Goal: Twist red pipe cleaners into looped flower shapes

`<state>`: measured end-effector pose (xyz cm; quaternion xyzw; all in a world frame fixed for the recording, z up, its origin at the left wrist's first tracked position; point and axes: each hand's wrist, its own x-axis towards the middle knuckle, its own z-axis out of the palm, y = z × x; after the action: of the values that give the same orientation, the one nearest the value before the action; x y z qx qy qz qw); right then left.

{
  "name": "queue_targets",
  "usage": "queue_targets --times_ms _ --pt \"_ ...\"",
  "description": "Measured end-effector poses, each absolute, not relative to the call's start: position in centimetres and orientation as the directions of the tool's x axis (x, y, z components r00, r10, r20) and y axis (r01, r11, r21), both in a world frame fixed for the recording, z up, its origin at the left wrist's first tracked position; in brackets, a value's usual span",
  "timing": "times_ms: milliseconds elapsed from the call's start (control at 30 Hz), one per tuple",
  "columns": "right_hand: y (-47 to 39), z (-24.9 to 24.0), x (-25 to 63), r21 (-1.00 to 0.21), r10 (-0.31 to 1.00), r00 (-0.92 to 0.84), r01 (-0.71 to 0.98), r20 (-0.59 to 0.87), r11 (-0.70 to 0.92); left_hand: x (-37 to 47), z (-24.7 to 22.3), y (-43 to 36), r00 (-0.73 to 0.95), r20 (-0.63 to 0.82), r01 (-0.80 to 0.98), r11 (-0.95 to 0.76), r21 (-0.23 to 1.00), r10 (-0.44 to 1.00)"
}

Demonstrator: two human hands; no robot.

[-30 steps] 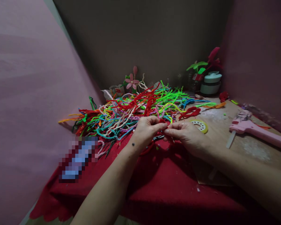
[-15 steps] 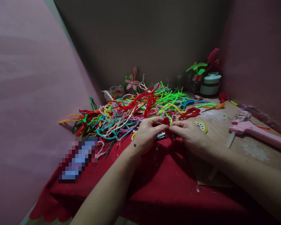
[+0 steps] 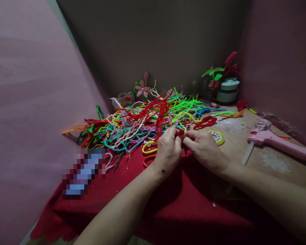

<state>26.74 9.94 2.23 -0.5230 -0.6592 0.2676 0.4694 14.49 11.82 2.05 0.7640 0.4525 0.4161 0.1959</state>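
Note:
My left hand (image 3: pixel 168 149) and my right hand (image 3: pixel 204 149) meet over the front of the table, fingertips close together. Between them is a small red pipe cleaner piece (image 3: pixel 181 132), mostly hidden by the fingers. Both hands pinch at it. Just left of my left wrist lie scissors with a yellow handle loop (image 3: pixel 146 148) and an orange-red loop, their blades hidden. Behind my hands spreads a large heap of colourful pipe cleaners (image 3: pixel 135 126). A looped red pipe cleaner bundle (image 3: pixel 206 121) rests beyond my right hand.
A yellow-rimmed tape roll (image 3: pixel 220 137) and a pink glue gun (image 3: pixel 275 139) with a glue stick lie at the right on a board. At the back stand a pale green-lidded jar (image 3: pixel 228 91) and a pink flower (image 3: pixel 142 89). A blurred-out blue object (image 3: pixel 85 175) is on the red cloth (image 3: pixel 112 197).
My left hand has turned over and shifted right, its back now facing me, which uncovers the scissors' handles. The red piece stays between the fingertips. My right hand has barely moved.

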Motion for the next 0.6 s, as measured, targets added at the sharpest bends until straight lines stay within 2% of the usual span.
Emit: queue_targets --times_ms 67,100,167,233,300,367,467,600 --pt "9.9 2.1 26.8 -0.746 0.913 0.004 0.578 0.409 0.332 14.5 2.2 11.8 0.259 0.432 0.501 -0.502 0.705 0.864" --pt "9.9 2.1 26.9 -0.737 0.909 -0.001 0.586 0.416 0.338 14.4 2.3 11.8 0.259 0.406 0.466 -0.482 0.742 0.876" --pt "10.0 2.1 27.0 -0.824 0.933 -0.033 0.457 0.359 0.334 14.4 2.7 11.9 0.25 0.318 0.349 -0.392 0.851 0.915" --pt "10.2 2.1 27.2 -0.932 0.96 -0.095 0.229 0.264 0.279 14.2 3.3 12.0 0.261 0.185 0.207 -0.242 0.948 0.947" --pt "10.3 2.2 27.3 -0.978 0.97 -0.152 0.056 0.19 0.201 13.8 3.9 12.2 0.322 0.053 0.102 -0.091 0.991 0.945" --pt "10.3 2.3 27.4 -0.989 0.972 -0.182 -0.008 0.147 0.148 13.3 4.5 12.4 0.406 -0.013 0.045 -0.006 0.999 0.914" --pt "10.3 2.5 27.5 -0.992 0.979 -0.157 -0.011 0.127 0.127 12.4 5.2 12.8 0.511 -0.005 0.044 -0.021 0.999 0.86" --pt "10.3 2.6 27.6 -0.994 0.984 -0.144 -0.029 0.109 0.106 12.2 5.8 12.8 0.511 0.006 0.172 -0.109 0.979 0.86"
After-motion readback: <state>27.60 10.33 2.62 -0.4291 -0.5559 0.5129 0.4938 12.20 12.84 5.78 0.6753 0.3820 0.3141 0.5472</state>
